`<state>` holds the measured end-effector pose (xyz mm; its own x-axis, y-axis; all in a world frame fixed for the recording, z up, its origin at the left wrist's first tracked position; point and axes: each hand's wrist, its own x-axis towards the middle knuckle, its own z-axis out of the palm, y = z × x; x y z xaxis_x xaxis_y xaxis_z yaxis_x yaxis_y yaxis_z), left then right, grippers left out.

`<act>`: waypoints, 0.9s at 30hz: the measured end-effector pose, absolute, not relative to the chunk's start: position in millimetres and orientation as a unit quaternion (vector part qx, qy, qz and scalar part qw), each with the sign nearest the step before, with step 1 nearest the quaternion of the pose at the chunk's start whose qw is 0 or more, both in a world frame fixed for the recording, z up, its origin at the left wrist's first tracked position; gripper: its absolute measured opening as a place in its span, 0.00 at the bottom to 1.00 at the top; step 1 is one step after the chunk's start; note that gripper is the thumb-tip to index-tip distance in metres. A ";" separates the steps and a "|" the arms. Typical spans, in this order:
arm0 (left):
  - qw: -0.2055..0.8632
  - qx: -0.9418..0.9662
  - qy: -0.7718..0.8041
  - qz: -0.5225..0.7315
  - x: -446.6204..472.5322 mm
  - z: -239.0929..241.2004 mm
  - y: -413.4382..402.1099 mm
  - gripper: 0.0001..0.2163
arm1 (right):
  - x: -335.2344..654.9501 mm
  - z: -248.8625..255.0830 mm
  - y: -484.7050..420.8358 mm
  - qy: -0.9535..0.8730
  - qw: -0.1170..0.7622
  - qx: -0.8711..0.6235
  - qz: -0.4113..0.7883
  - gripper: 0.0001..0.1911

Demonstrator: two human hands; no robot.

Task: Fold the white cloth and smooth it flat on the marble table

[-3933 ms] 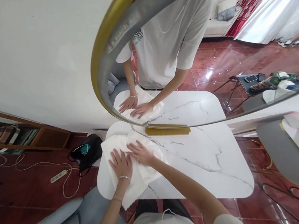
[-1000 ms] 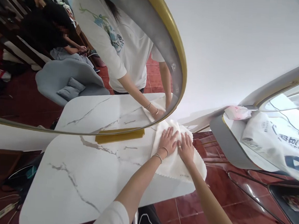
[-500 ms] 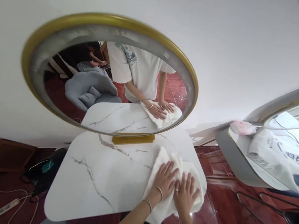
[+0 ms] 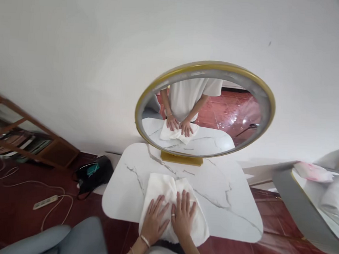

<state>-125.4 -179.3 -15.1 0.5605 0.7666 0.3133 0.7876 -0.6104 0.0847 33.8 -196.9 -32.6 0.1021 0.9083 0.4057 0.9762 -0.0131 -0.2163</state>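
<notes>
A white cloth (image 4: 161,184) lies spread on a white marble-patterned table (image 4: 224,218), its near edge reaching over the front of the table. My left hand (image 4: 154,218) presses flat on the cloth's left half, fingers stretched out, with bracelets at the wrist. Beside it, my right hand (image 4: 183,216) rests flat on the right half, fingers spread and a ring on one of them. The two hands are a small gap apart. Behind them stands an oval gold-framed mirror (image 4: 207,66) on a gold base (image 4: 181,158), reflecting both hands and the cloth.
To the right is another table (image 4: 297,200) with a pink-and-white packet (image 4: 313,172) and a white bag (image 4: 337,196). On the left are a black bag (image 4: 100,172), a power strip (image 4: 45,202) with cables, a wooden bookshelf (image 4: 59,151) and a grey-blue chair (image 4: 79,238).
Both hands have slid the cloth from the table's right end to its left-middle part. The camera view has shifted left, so the mirror now appears further right.
</notes>
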 end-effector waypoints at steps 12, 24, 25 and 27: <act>-0.031 -0.843 -0.512 -0.162 -184.8 -13.8 -154.2 0.20 | -8.2 -27.8 -160.7 -0.697 0.170 -0.697 0.017 0.23; -0.149 -0.867 -0.476 0.016 -140.3 54.5 -31.2 0.15 | 40.0 -6.9 -171.7 -0.680 0.120 -0.704 0.166 0.29; -0.153 -0.872 -0.464 0.028 -137.7 59.4 -29.2 0.13 | 41.1 -5.6 -170.4 -0.678 0.120 -0.703 0.177 0.30; -0.162 -0.884 -0.435 0.051 -135.0 70.8 -29.3 0.10 | 44.2 -0.9 -166.1 -0.677 0.133 -0.696 0.198 0.30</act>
<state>-135.0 -29.3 70.8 0.6157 0.7534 -0.2311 0.7863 -0.5682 0.2425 44.2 -166.1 -0.9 0.0049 0.9955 -0.0945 0.8902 -0.0474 -0.4531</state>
